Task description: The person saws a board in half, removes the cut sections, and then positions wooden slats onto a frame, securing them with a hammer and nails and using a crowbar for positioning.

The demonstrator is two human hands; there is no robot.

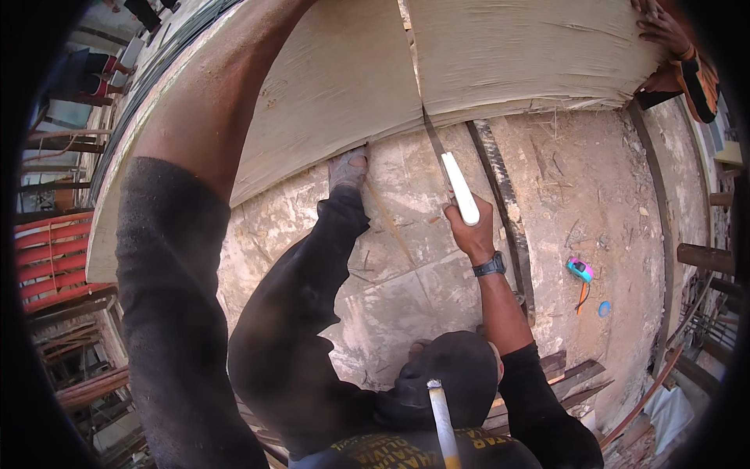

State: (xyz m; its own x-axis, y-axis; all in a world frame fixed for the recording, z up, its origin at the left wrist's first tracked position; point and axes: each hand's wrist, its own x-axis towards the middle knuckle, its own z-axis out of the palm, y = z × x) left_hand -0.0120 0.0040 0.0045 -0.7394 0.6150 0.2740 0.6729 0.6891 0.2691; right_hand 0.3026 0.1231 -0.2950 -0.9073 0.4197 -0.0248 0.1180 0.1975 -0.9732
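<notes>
My right hand (474,234), a dark watch on its wrist, is closed around the white handle of a handsaw (459,190). The saw's narrow blade slants up and away to the near edge of a plywood sheet (336,78). From there a thin, light slit runs through the sheet to the top of the picture. My left arm reaches over the plywood's left part, and its hand lies beyond the upper edge, out of sight. One of my feet (349,168) is at the sheet's near edge, partly hidden under it.
Another person's hand (662,30) rests at the sheet's far right, beside an orange-black shoe (697,82). A pink and blue tape measure (580,270) and a blue disc (604,309) lie on the dusty floor. Red bars (55,258) stand at left. A cigarette (441,422) juts up in front.
</notes>
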